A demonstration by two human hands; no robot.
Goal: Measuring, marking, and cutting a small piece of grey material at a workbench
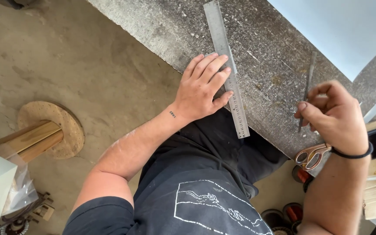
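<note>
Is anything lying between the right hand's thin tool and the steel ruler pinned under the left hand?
Nothing visible: only bare grey sheet separates the thin metal tool in the right hand from the ruler under the left hand.

Wooden spool [51,130], copper-handled scissors [312,156] and wire reels [293,212] lie about.

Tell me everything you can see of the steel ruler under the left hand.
The ruler is a long, flat strip of grey metal, dull and scuffed, with fine graduation marks along its edges. It lies flat on the worn grey bench top, running from the far side toward the near edge, where its end reaches the rim. The left hand presses it down, fingers spread across its middle.
</note>
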